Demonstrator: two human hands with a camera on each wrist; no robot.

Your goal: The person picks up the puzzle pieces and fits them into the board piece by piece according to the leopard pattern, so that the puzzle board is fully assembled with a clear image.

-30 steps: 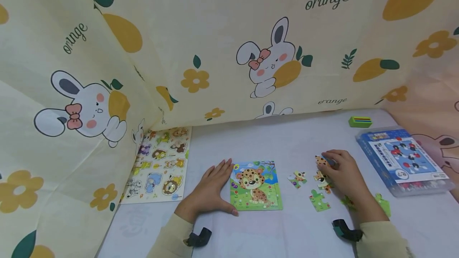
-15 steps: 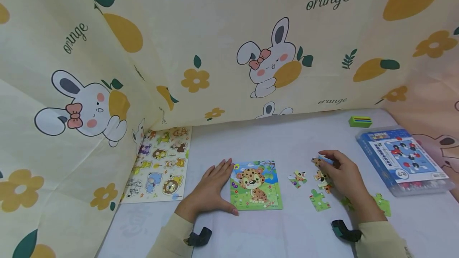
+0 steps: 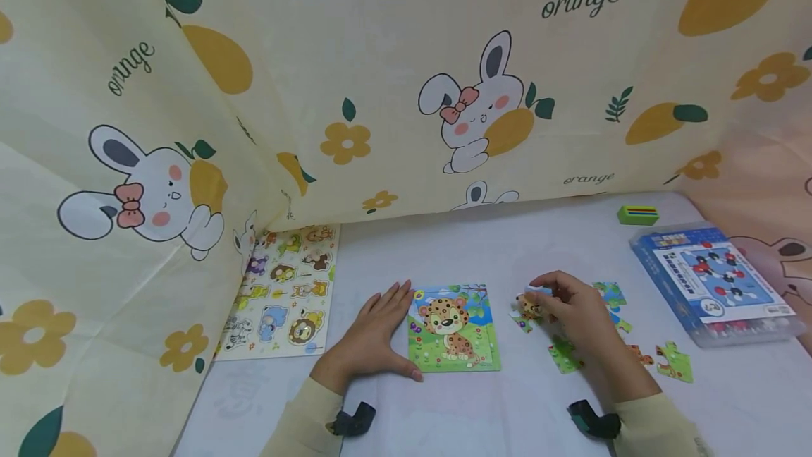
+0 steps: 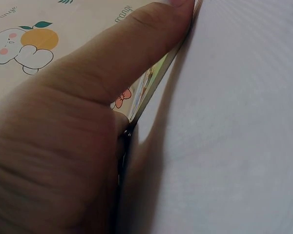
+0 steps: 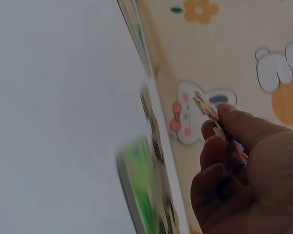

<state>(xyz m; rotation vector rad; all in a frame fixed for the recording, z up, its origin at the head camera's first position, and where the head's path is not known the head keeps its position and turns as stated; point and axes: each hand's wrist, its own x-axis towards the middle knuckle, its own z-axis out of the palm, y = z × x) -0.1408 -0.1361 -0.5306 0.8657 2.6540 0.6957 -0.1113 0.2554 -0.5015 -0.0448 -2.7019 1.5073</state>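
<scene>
A square puzzle board (image 3: 453,330) with a cartoon leopard lies flat on the white cloth. My left hand (image 3: 371,333) rests at its left side, fingers straight and spread, fingertip and thumb close to the board's edge. Right of the board, my right hand (image 3: 580,312) pinches a jigsaw piece (image 5: 207,107) between thumb and fingers, raised off the cloth in the right wrist view. Loose pieces lie below and around that hand: a green piece (image 3: 563,357), a blue-green piece (image 3: 610,293) and another green piece (image 3: 675,362). My left thumb (image 4: 132,44) hides much of the board in the left wrist view.
An animal picture sheet (image 3: 285,302) lies at the left by the hanging printed cloth (image 3: 380,76). At the right stands a clear-lidded box (image 3: 717,284) with a molecule picture. Behind it is a small green block (image 3: 637,215) with coloured stripes.
My right hand has moved left towards the board with the jigsaw piece, uncovering blue-green and orange pieces behind it. My left hand has stayed in place.
</scene>
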